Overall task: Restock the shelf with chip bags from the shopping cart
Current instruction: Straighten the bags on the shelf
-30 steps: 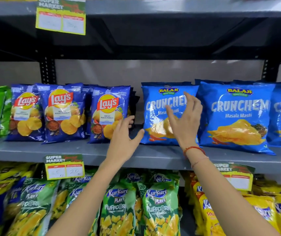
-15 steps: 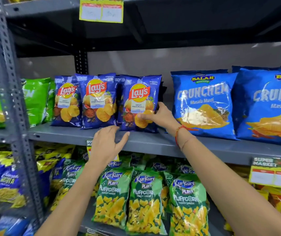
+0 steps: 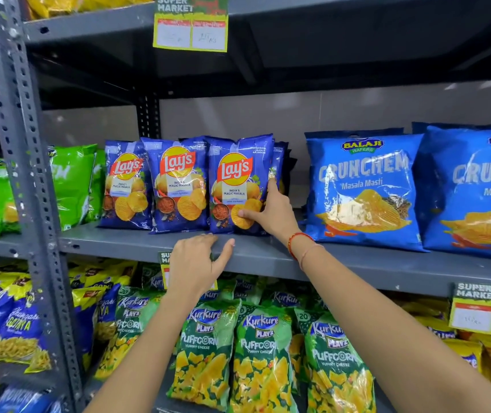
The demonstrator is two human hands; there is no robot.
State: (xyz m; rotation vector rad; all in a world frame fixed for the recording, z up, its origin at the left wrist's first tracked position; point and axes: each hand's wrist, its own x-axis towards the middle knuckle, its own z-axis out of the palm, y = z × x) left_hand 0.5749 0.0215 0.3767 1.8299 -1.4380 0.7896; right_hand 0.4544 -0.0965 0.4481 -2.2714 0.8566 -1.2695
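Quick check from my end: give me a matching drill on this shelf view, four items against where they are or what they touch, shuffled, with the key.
Items:
1. right hand
2. left hand
3. Crunchem bag
4. Puffcorn bags

Places:
A. lower shelf, below the hands
B. on the front lip of the middle shelf
C. gripping the rightmost Lay's bag
D. middle shelf, right of the Lay's, untouched

Pairs: 1-C, 2-B, 3-D, 4-A
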